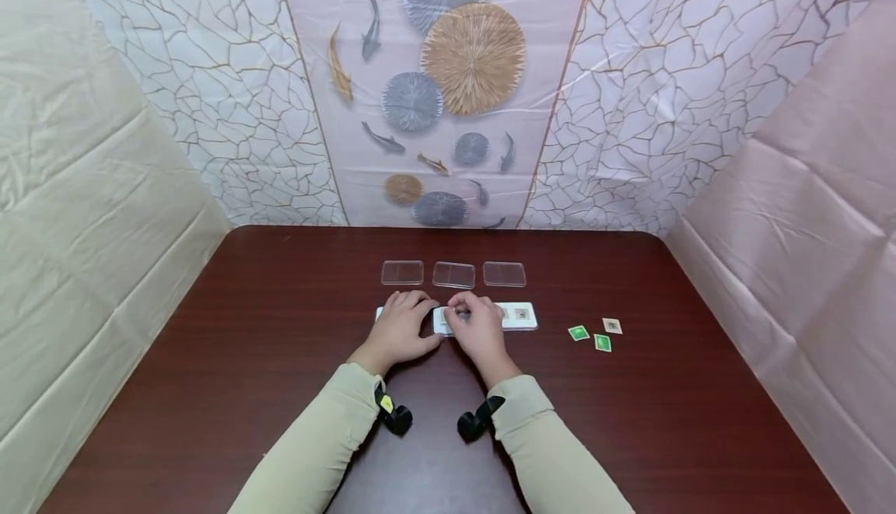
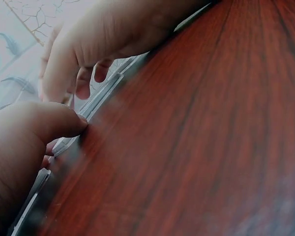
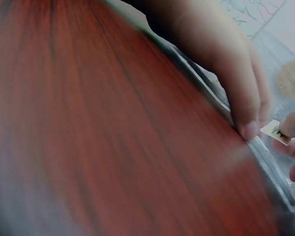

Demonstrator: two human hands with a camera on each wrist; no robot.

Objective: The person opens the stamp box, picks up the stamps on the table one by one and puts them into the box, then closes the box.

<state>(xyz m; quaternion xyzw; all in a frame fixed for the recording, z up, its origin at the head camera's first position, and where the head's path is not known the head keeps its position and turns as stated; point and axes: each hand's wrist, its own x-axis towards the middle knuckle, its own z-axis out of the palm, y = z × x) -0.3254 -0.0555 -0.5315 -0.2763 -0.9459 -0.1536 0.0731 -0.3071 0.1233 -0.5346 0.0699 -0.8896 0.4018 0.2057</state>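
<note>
My left hand holds the middle flat, clear-edged case by its left end, with the thumb at the near edge and fingers at the far edge. Above that case, my right hand pinches a small pale stamp with a dark picture, its fingertips close over the case's white inside. Another white case with small stamp pictures extends to the right of my right hand. A further case shows only a corner beyond the left hand, which covers the rest.
Three clear plastic lids lie in a row behind the cases. To the right are two loose green stamps and one beige stamp. The dark red wooden table ends at a patterned cloth backdrop.
</note>
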